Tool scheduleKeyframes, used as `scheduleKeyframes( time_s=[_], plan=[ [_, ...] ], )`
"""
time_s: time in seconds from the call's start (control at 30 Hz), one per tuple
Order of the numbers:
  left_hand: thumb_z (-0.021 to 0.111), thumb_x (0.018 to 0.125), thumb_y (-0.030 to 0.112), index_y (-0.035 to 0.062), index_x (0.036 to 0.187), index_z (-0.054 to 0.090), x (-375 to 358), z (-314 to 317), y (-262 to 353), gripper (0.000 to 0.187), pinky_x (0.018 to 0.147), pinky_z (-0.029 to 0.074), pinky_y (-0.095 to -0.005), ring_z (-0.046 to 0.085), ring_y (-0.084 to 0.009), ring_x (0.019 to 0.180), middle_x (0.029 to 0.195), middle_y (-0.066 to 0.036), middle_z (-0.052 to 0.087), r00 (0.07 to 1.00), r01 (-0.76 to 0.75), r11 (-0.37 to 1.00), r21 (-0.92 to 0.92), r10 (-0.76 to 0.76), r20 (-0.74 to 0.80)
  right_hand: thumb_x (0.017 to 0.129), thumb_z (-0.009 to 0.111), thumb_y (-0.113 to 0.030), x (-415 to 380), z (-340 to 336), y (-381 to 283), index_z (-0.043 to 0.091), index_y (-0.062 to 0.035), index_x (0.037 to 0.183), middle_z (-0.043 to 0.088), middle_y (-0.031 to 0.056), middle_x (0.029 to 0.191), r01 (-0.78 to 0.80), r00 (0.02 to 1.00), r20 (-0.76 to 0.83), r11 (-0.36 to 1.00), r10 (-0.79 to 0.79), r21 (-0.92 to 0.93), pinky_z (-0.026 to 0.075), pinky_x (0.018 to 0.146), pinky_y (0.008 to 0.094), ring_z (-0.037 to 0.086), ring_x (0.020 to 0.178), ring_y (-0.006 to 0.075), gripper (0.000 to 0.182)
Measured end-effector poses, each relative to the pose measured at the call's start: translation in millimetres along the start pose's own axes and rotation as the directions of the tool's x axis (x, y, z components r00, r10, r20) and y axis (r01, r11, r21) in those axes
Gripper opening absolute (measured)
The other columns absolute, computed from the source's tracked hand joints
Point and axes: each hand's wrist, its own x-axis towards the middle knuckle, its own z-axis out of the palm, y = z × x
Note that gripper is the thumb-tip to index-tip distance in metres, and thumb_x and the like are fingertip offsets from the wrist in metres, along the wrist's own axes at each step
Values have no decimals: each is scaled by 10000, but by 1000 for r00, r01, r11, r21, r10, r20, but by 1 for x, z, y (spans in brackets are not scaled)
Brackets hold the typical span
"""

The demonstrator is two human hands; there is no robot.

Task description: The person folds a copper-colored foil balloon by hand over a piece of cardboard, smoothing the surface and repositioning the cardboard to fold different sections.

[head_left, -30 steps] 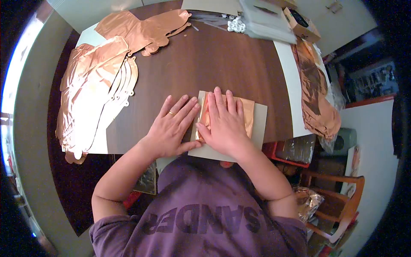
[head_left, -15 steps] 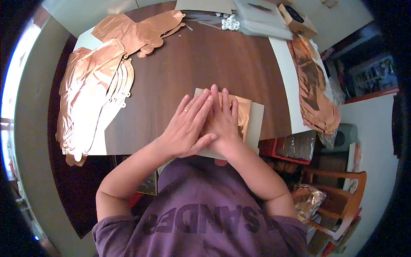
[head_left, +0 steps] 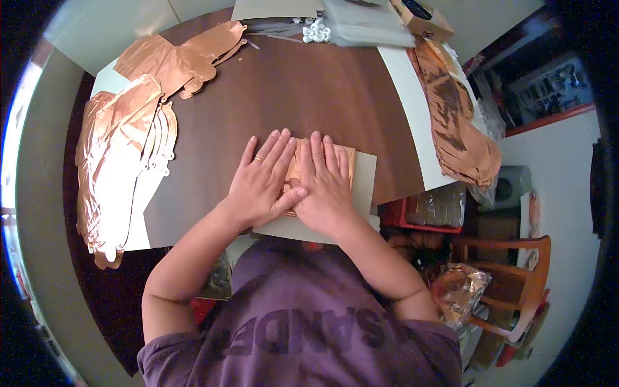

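A folded copper-coloured foil sheet (head_left: 293,173) lies on a pale grey board (head_left: 365,177) at the near edge of the table. My left hand (head_left: 263,177), with a ring on one finger, rests flat over the foil's left part, fingers stretched forward. Beside it, my right hand (head_left: 324,190) lies flat on the foil's middle and right, fingers slightly spread. The left thumb reaches across to the right hand. Between the hands some creased foil shows; the rest of it is largely hidden under them.
Shiny copper foil shapes with small tabs (head_left: 122,148) are piled at the left, more foil (head_left: 177,61) behind. Crumpled copper foil (head_left: 445,116) lies along the right edge. White rolls (head_left: 316,31), clear plastic bags (head_left: 367,22) and a cardboard box (head_left: 422,19) are at the back. A wooden chair (head_left: 538,277) stands right.
My hands have moved apart: the left fingers overlapped the right hand before, and now both lie side by side on the foil. The view has shifted slightly to the right.
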Motion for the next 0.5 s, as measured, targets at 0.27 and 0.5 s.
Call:
scheduleKeyframes(
  time_s=[0.27,0.5],
  plan=[
    [363,965,616,-65,1487,302,1,6,3,861,1192,130,-542,272,-375,1459,1548,-255,309,997,-37,990,137,46,-58,940,519,-416,-27,-1,20,247,113,1487,222,299,1570,-75,994,-92,988,63,-132,44,1187,593,171,1487,411,808],
    [412,971,563,-45,1505,260,0,3,3,823,1193,118,-538,253,-387,1463,1564,-254,275,998,-44,990,135,49,-34,947,515,-424,-39,-9,39,257,95,1491,224,279,1577,-161,983,-118,974,144,-157,61,1176,620,198,1474,420,795]
  ],
)
